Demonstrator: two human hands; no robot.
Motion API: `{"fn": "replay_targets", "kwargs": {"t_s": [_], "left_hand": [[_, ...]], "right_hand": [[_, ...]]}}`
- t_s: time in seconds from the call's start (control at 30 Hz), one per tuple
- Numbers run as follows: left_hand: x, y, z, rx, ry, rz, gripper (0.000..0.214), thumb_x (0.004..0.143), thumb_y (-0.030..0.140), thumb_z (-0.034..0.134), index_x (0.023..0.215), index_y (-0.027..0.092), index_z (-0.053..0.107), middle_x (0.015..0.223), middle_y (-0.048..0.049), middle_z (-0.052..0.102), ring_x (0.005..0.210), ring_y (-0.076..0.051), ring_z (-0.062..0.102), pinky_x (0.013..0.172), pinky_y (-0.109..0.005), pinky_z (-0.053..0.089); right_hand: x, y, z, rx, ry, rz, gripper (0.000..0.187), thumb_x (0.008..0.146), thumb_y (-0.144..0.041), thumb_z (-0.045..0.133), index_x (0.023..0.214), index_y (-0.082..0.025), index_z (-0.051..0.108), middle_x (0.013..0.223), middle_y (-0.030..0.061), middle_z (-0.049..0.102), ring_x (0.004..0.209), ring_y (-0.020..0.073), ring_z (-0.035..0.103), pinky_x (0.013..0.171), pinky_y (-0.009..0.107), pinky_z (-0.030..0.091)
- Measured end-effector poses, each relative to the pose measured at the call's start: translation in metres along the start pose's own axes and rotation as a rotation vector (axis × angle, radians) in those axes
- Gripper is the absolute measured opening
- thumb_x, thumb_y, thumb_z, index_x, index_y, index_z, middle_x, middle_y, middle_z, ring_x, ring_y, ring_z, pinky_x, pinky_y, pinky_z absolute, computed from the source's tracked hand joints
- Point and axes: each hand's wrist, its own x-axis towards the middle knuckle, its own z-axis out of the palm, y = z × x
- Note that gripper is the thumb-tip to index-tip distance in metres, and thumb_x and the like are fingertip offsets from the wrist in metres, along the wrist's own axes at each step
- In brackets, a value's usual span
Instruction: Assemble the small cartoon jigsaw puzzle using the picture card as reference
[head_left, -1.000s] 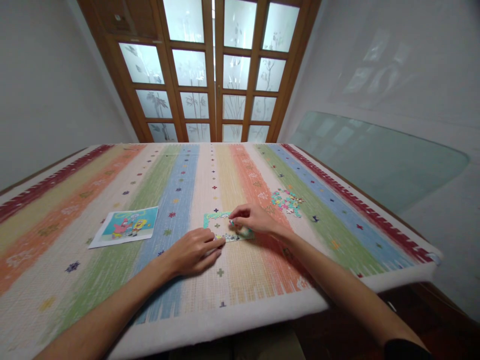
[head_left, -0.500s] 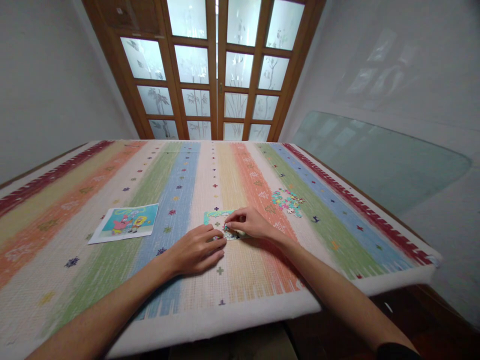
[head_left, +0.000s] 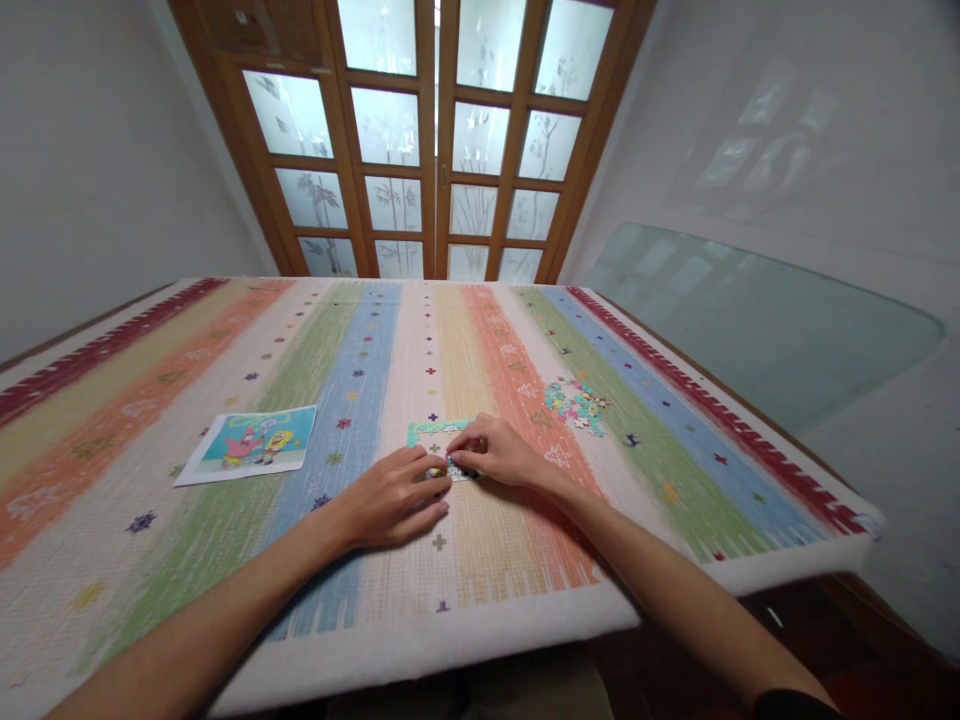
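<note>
A partly assembled jigsaw puzzle (head_left: 418,434) lies flat on the table between my hands, its teal border showing along the far and left sides. My right hand (head_left: 501,452) is over its right part, thumb and fingertips closed together on a small puzzle piece (head_left: 451,461) that mostly hides behind them. On the near left side, my left hand (head_left: 401,497) rests with fingers apart and slightly bent, the tips touching the puzzle's lower edge. Both hands cover much of the puzzle's near half.
Loose puzzle pieces (head_left: 576,404) form a heap to the right. A printed cartoon picture (head_left: 255,443) lies on the left. The striped tablecloth (head_left: 495,560) covers the table, whose near edge runs below my forearms. A glass sheet (head_left: 750,310) leans by the right wall.
My right hand's fingertips have lowered and pressed closer to the puzzle, with the thumb drawn in toward the fingers. My left hand stays nearly in place.
</note>
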Motion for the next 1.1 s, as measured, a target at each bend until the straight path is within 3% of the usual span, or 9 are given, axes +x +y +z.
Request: {"fn": "replay_targets", "kwargs": {"t_s": [0.17,1.1], "left_hand": [[0.001,0.000,0.000,-0.025,0.008,-0.003,0.022,0.104,0.027,0.048,0.110,0.017,0.068,0.112,-0.0117,0.071,0.096,-0.025,0.064,0.087,-0.041,0.051],[0.001,-0.001,0.000,-0.022,-0.034,-0.004,0.024,0.105,0.029,0.048,0.112,0.017,0.067,0.112,-0.0112,0.073,0.096,-0.025,0.065,0.087,-0.041,0.050]], "right_hand": [[0.000,0.002,0.003,-0.097,0.041,-0.040,0.018,0.082,-0.012,0.068,0.083,-0.023,0.082,0.076,0.0015,0.075,0.080,0.0180,0.061,0.080,0.032,0.043],[-0.004,0.007,0.012,-0.203,0.062,-0.097,0.013,0.085,-0.012,0.069,0.085,-0.020,0.079,0.083,0.0052,0.071,0.089,0.0218,0.058,0.083,0.034,0.042]]}}
